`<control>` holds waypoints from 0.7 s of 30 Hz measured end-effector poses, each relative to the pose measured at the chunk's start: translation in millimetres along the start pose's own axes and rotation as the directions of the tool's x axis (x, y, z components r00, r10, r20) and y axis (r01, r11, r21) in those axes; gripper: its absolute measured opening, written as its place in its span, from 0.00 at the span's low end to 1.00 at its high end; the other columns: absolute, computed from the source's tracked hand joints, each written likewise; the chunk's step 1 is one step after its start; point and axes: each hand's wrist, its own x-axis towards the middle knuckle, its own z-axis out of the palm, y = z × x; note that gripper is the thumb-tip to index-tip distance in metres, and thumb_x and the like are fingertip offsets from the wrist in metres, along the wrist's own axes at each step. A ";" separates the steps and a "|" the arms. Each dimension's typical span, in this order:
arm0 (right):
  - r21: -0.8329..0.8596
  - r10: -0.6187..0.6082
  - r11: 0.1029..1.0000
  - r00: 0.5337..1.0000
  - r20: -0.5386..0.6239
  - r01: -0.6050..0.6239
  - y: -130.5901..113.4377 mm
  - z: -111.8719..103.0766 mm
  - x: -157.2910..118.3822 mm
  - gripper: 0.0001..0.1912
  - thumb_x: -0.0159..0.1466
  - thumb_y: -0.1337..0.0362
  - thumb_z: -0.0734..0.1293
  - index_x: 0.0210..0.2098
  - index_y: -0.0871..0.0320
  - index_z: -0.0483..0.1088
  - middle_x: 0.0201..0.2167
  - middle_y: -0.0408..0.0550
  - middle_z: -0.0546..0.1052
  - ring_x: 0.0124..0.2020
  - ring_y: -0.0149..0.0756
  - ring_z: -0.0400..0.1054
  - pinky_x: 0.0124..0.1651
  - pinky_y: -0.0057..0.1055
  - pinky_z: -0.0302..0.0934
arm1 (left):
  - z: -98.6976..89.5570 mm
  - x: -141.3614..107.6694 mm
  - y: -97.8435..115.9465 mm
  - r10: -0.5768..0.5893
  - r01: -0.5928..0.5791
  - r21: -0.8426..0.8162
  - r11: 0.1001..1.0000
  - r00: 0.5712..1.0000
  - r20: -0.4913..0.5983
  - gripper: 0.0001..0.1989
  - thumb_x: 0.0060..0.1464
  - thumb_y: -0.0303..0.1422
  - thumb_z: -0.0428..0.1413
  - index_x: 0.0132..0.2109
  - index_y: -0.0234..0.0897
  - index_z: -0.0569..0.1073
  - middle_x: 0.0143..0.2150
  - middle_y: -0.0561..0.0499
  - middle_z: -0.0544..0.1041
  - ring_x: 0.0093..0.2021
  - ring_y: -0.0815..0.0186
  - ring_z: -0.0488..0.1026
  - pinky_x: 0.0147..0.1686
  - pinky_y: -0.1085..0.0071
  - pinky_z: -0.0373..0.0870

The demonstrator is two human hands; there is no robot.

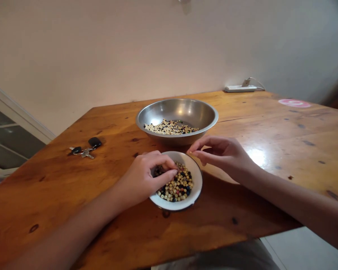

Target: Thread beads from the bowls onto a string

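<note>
A small white bowl [197, 183] with a dark rim holds many beads [176, 189], mostly cream with black and a few reddish ones. My left hand [149, 172] reaches over its left side, thumb and index fingertips pinched together above the beads; what they hold, if anything, is too small to make out. At the bowl's upper right edge, my right hand [224, 153] pinches a tiny yellowish bead [190, 152] between thumb and index finger. Just behind stands a wide steel bowl [177, 139] with more small beads [169, 127] across its bottom.
On the wooden table [115, 225], keys [86, 152] with a black fob lie at the left. A white power strip [240, 89] with a plug sits at the back right against the wall, near a pink round sticker [294, 103]. The table's front edge is close to my lap.
</note>
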 end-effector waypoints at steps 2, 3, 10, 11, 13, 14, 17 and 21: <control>0.136 0.065 0.988 0.996 0.066 -0.074 -1.0 1.8 -2.7 0.09 0.55 0.59 0.71 0.32 0.57 0.76 0.31 0.45 0.79 0.25 0.26 0.68 0.27 0.23 0.65 | 1.0 -0.6 -1.1 0.006 -0.007 -0.013 1.000 1.000 -0.016 0.05 0.51 0.34 0.57 0.32 0.40 0.76 0.29 0.55 0.75 0.32 0.69 0.72 0.36 0.71 0.65; 0.172 0.082 0.980 0.992 0.091 -0.097 -0.1 2.2 -3.4 0.08 0.55 0.59 0.72 0.33 0.56 0.77 0.31 0.44 0.78 0.24 0.25 0.67 0.27 0.22 0.64 | 1.4 -1.0 -1.5 0.010 -0.010 -0.020 1.000 1.000 -0.029 0.05 0.51 0.34 0.56 0.32 0.40 0.75 0.29 0.55 0.75 0.32 0.69 0.71 0.37 0.71 0.64; 0.232 0.075 0.967 0.987 0.141 -0.107 5.0 3.1 -3.8 0.06 0.56 0.64 0.72 0.35 0.52 0.78 0.31 0.42 0.79 0.25 0.24 0.68 0.26 0.20 0.64 | 2.7 -4.0 0.7 0.135 -0.123 0.078 0.989 0.975 -0.176 0.04 0.52 0.32 0.56 0.31 0.40 0.74 0.27 0.57 0.76 0.31 0.68 0.69 0.41 0.66 0.61; 0.250 0.067 0.963 0.987 0.143 -0.101 4.3 3.8 -4.0 0.06 0.56 0.65 0.72 0.35 0.52 0.78 0.33 0.42 0.80 0.28 0.24 0.70 0.28 0.20 0.65 | 2.9 -4.4 1.2 0.153 -0.140 0.084 0.987 0.972 -0.176 0.04 0.53 0.32 0.56 0.32 0.40 0.74 0.27 0.57 0.76 0.30 0.68 0.68 0.41 0.66 0.60; 0.285 0.054 0.954 0.987 0.153 -0.096 3.1 5.4 -4.7 0.07 0.55 0.67 0.72 0.35 0.51 0.78 0.34 0.40 0.80 0.32 0.25 0.72 0.33 0.20 0.67 | 3.4 -5.0 1.7 0.185 -0.172 0.086 0.981 0.969 -0.166 0.03 0.53 0.32 0.56 0.32 0.40 0.74 0.26 0.57 0.75 0.29 0.69 0.68 0.41 0.66 0.60; 0.293 0.051 0.951 0.986 0.157 -0.096 2.9 6.1 -5.0 0.08 0.55 0.67 0.72 0.35 0.50 0.77 0.34 0.39 0.80 0.33 0.25 0.72 0.36 0.20 0.67 | 3.6 -5.1 1.8 0.198 -0.186 0.085 0.979 0.967 -0.161 0.03 0.53 0.31 0.56 0.32 0.40 0.74 0.26 0.58 0.75 0.29 0.70 0.68 0.41 0.66 0.59; 0.297 0.050 0.950 0.984 0.170 -0.099 3.3 7.7 -5.6 0.08 0.56 0.67 0.72 0.36 0.49 0.77 0.36 0.38 0.80 0.36 0.25 0.73 0.40 0.19 0.67 | 4.3 -4.6 1.6 0.230 -0.219 0.081 0.972 0.961 -0.156 0.02 0.54 0.30 0.56 0.32 0.40 0.73 0.27 0.58 0.76 0.30 0.70 0.69 0.41 0.66 0.58; 0.328 0.053 0.937 0.978 0.202 -0.118 4.1 9.3 -4.9 0.10 0.56 0.67 0.72 0.38 0.48 0.77 0.37 0.38 0.81 0.39 0.27 0.74 0.44 0.22 0.68 | 4.2 -3.3 1.4 0.251 -0.240 0.085 0.967 0.956 -0.154 0.03 0.54 0.29 0.56 0.32 0.40 0.73 0.27 0.59 0.75 0.30 0.71 0.69 0.42 0.66 0.58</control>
